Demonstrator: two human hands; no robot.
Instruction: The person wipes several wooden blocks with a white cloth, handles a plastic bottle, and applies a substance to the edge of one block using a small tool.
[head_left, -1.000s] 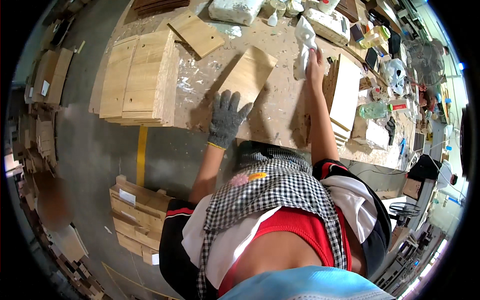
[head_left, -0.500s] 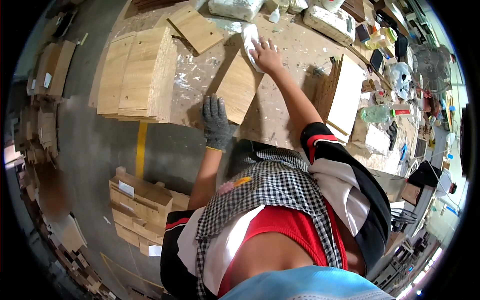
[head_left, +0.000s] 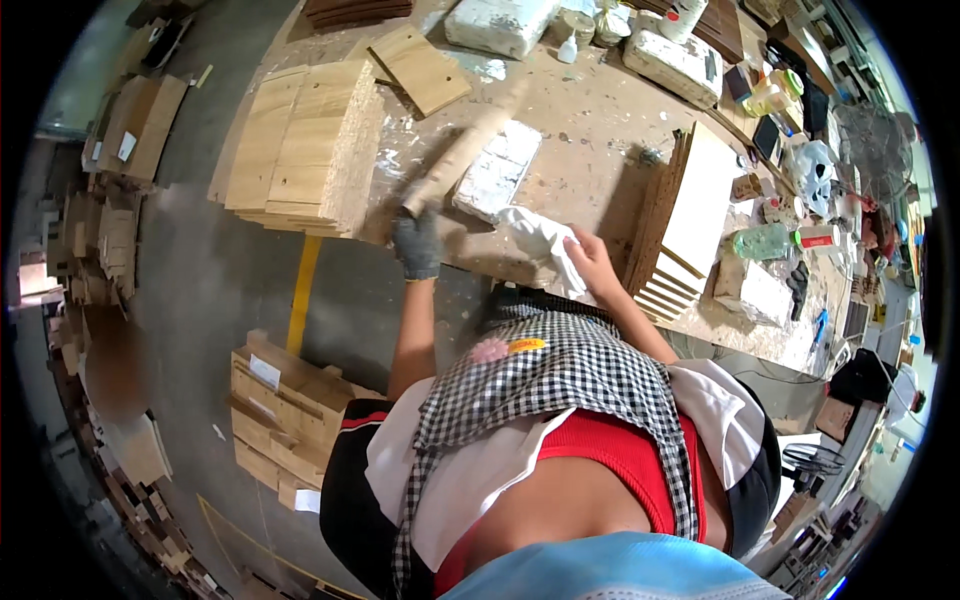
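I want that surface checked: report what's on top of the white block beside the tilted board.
No separate object shows on the white block, only patchy white. The blurred board in the left hand and the white cloth may hide its edges; its underside cannot be seen.

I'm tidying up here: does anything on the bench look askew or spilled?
White splotches mark the bench, perhaps dried spills. One loose panel lies slanted beside the neater panel stack.
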